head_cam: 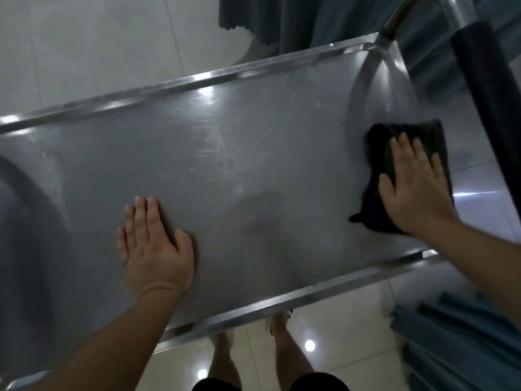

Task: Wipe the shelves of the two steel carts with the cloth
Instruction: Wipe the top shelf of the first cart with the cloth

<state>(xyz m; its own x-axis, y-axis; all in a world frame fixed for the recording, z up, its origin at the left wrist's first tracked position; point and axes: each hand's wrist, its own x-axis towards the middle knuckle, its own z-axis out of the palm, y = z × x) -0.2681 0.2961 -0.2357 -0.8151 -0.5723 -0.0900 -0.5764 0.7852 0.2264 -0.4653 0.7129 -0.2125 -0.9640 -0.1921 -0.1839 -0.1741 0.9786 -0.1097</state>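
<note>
The top shelf (225,153) of a steel cart fills the view, dull grey with a raised shiny rim. A dark cloth (377,153) lies at the shelf's right end. My right hand (414,184) presses flat on the cloth, fingers spread and pointing away from me. My left hand (153,241) rests flat on the bare steel near the front rim, left of centre, holding nothing. Only this one cart shelf is visible.
The cart's curved handle (406,12) rises at the far right corner. Teal curtains (310,21) hang beyond the far rim and teal fabric (456,342) lies at the lower right. A dark post (485,88) crosses the right side. My legs stand on glossy pale floor tiles (338,320).
</note>
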